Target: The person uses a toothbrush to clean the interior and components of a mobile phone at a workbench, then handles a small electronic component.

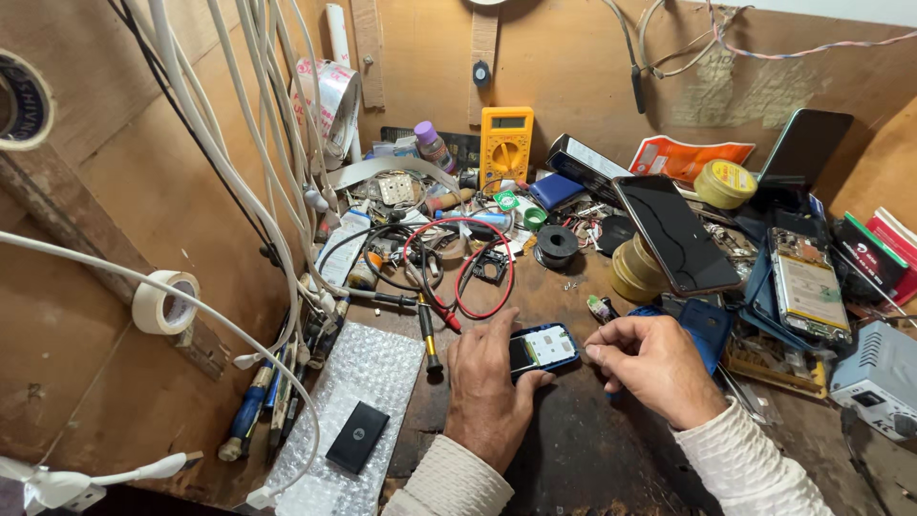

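1. Left hand (487,387) lies palm-down on the dark workbench (573,459), fingers together, thumb and fingertips clamped on the near-left edge of a small opened phone (543,348) with a blue frame.
2. Right hand (650,368) sits at 3 o'clock of the phone, fingers curled together into a loose fist, with the fingertips just beside the phone's right edge. Whether it pinches a tool or a part cannot be told; a blue handle seems to show below the knuckles.
3. Phone location: flat on the bench between both hands, centre of view, inner face up with a pale panel exposed.
4. Surroundings: red and black probe leads (458,277) at 11 o'clock of the phone; a yellow multimeter (506,145) at 12 o'clock against the back wall; a larger dark-screened phone (673,234) propped on round tins at 1 o'clock; a bubble-wrap sheet (358,382) carrying a black rectangular part (357,437) at 8 o'clock.
5. Risk: the phone is held at one edge only, so side pressure from the right hand could make it pivot or slide on the bench.
6. Risk: the loose probe tips lie near the exposed interior and could be dragged onto it by a wrist or sleeve.
7. Pose: both forearms enter from 6 o'clock in cream sleeves, wrists low and converging on the phone.
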